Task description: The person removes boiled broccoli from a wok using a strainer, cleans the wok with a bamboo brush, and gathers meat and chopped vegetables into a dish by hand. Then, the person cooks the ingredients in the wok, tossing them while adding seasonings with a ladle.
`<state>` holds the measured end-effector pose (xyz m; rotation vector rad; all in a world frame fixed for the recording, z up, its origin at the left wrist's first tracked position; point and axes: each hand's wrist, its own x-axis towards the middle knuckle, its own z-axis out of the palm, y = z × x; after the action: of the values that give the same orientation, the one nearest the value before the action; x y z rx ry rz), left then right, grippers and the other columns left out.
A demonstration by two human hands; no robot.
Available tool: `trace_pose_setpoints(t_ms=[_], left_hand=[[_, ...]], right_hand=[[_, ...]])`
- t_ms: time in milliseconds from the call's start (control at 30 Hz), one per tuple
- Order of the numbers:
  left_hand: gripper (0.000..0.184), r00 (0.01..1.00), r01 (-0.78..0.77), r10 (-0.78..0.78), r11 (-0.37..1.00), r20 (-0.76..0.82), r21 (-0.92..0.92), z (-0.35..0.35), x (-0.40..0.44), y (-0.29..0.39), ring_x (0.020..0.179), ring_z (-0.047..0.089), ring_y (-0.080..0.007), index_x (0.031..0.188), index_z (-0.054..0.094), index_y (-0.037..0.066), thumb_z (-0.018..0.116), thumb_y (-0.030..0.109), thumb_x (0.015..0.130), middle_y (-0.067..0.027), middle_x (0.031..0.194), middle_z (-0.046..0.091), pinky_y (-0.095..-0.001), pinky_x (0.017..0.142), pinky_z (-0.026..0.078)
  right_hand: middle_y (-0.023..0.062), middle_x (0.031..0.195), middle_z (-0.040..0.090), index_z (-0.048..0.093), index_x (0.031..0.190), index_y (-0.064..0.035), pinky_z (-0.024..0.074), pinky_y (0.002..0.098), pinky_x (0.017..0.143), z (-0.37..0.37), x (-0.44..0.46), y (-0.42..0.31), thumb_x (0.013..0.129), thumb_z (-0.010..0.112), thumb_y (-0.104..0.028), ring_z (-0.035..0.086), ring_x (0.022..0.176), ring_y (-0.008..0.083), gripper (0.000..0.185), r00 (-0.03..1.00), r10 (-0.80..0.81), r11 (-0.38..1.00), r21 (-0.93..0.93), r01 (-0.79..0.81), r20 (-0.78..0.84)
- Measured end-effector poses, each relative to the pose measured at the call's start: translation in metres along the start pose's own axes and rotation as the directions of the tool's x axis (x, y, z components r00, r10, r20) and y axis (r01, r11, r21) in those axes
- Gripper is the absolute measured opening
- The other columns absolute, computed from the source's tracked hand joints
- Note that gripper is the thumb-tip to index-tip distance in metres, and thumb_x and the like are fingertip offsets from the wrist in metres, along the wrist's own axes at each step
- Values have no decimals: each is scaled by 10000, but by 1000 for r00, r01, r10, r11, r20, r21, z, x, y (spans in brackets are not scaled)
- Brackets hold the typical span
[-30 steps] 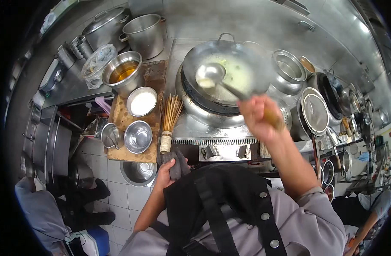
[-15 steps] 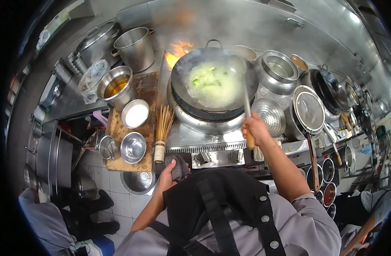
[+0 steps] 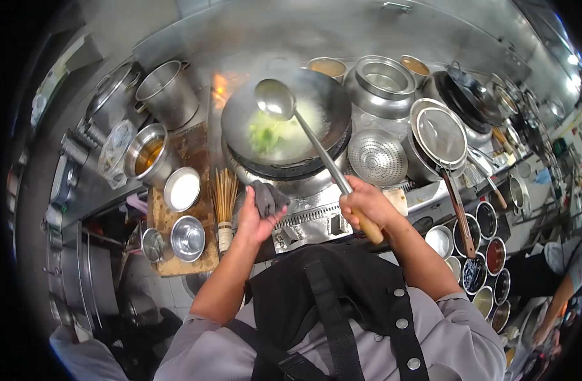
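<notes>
My right hand [image 3: 368, 204] is closed around the wooden handle of a long metal ladle [image 3: 275, 101]. The ladle's bowl hangs over the wok [image 3: 332, 105], above steaming, pale liquid. Green vegetables [image 3: 265, 134] lie in that liquid and are partly veiled by steam. In my left hand [image 3: 260, 219] is a folded dark grey cloth [image 3: 268, 198], held between thumb and fingers in front of the wok's near rim. Flames [image 3: 221, 89] show at the wok's far left side.
Left of the wok, a wooden board [image 3: 157, 216] bears metal bowls, a white-filled bowl [image 3: 182, 189] and a bamboo brush [image 3: 225, 209]. A perforated strainer [image 3: 378, 157] and mesh skimmer [image 3: 439, 134] lie to the right. Several sauce containers [image 3: 496, 254] stand lower right; another person's arm [image 3: 553, 311] is beyond.
The ladle has lifted out of the wok's right side and swung left over it. My left hand has risen with the cloth toward the wok. The view has shifted.
</notes>
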<state>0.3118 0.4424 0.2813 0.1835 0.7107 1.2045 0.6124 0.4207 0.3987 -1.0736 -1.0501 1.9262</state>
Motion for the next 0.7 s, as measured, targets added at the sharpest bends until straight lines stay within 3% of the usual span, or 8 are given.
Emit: trace_pose_setpoints(t_ms=[33, 100, 233, 367, 433, 500, 567, 700], left_hand=[[491, 1000, 18, -18, 1000, 16, 14, 9, 12, 2, 1038, 654, -338, 1241, 568, 130, 458, 559, 1030, -107, 1169, 663, -555, 882, 566], [499, 995, -56, 52, 997, -90, -50, 31, 40, 1, 1109, 628, -347, 1246, 564, 96, 396, 528, 1061, -123, 1201, 641, -560, 907, 563], [411, 953, -96, 65, 991, -294, -95, 80, 64, -1, 1148, 576, -337, 1262, 545, 78, 435, 429, 1079, -117, 1255, 600, -564, 969, 533], [409, 981, 66, -112, 961, -160, -268, 49, 119, -10, 1114, 547, -387, 1242, 539, 55, 566, 395, 1016, -203, 1267, 552, -534, 967, 533], [387, 990, 64, -94, 965, -107, -255, 52, 127, -7, 1099, 537, -396, 1203, 537, 42, 619, 345, 976, -231, 1250, 528, -502, 953, 542], [322, 950, 198, -264, 921, -165, -334, 61, 125, 2, 1069, 548, -371, 1158, 538, 38, 627, 278, 965, -211, 1202, 532, -473, 913, 558], [257, 958, 201, -249, 937, -140, -287, 55, 128, 2, 989, 580, -343, 1107, 532, 30, 627, 199, 939, -194, 1127, 553, -451, 861, 572], [191, 975, 106, -149, 963, -165, -247, 49, 131, -4, 873, 624, -295, 1049, 532, 29, 603, 153, 922, -159, 1013, 595, -453, 801, 578]], right_hand=[[36, 727, 517, 467, 1370, -29, 441, 252, 460, 3, -9, 0, 890, 553, -58, 467, 467, 114, 489, 1000, -14, 1000, 9, 14, -22], [46, 772, 566, 456, 1401, -38, 435, 250, 476, 9, -35, -8, 885, 549, -35, 492, 483, 108, 524, 996, -41, 923, -385, 9, -76], [1, 696, 549, 439, 1462, -28, 457, 279, 496, -7, -80, -7, 864, 574, -51, 509, 518, 92, 614, 998, 17, 890, -454, -39, -54], [31, 729, 576, 390, 1510, -39, 464, 296, 512, -16, -85, 8, 876, 564, -71, 526, 543, 122, 658, 982, 53, 823, -548, -147, -184], [99, 773, 617, 349, 1536, -66, 509, 372, 589, -30, -64, 48, 917, 569, -133, 608, 636, 219, 661, 970, -65, 745, -658, -109, -235], [164, 830, 656, 334, 1545, -85, 532, 414, 715, -29, -48, 87, 951, 595, -194, 660, 731, 302, 658, 938, -244, 611, -790, -49, -246], [206, 905, 676, 333, 1543, -98, 525, 430, 814, -18, -48, 117, 980, 598, -255, 678, 821, 355, 642, 939, -132, 710, -691, -134, -318], [148, 950, 680, 412, 1493, -117, 524, 375, 821, -31, -56, 196, 963, 657, -225, 671, 856, 253, 594, 864, -246, 797, -599, -77, -440]])
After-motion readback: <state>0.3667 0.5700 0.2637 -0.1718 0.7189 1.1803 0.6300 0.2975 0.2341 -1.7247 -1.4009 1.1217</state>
